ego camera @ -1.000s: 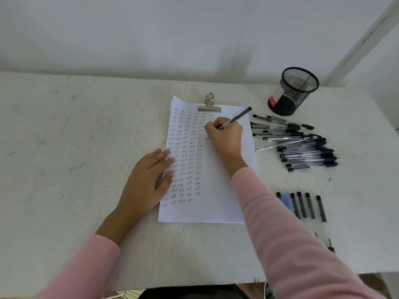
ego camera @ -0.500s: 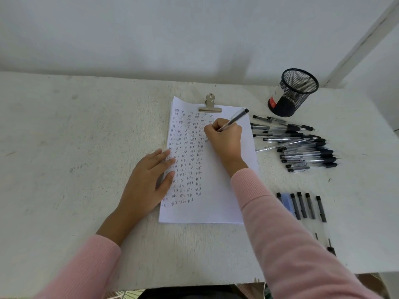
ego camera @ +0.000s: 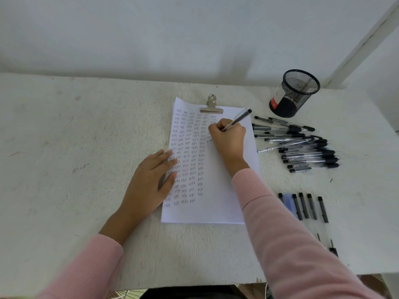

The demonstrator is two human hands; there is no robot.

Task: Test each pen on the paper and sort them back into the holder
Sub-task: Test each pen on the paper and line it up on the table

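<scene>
White paper (ego camera: 216, 203), held at its top by a metal clip (ego camera: 211, 107), lies on the surface (ego camera: 64, 147), covered with columns of "test". My right hand (ego camera: 229, 138) grips a pen (ego camera: 237, 119), tip down on the sheet's upper part. My left hand (ego camera: 151, 180) lies flat, fingers straight, pressing the paper's left edge. A pile of pens (ego camera: 302, 147) lies right of the sheet, near the black mesh holder (ego camera: 294, 93).

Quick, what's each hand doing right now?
Left hand: open, resting flat on the paper.
Right hand: holding a pen.
</scene>
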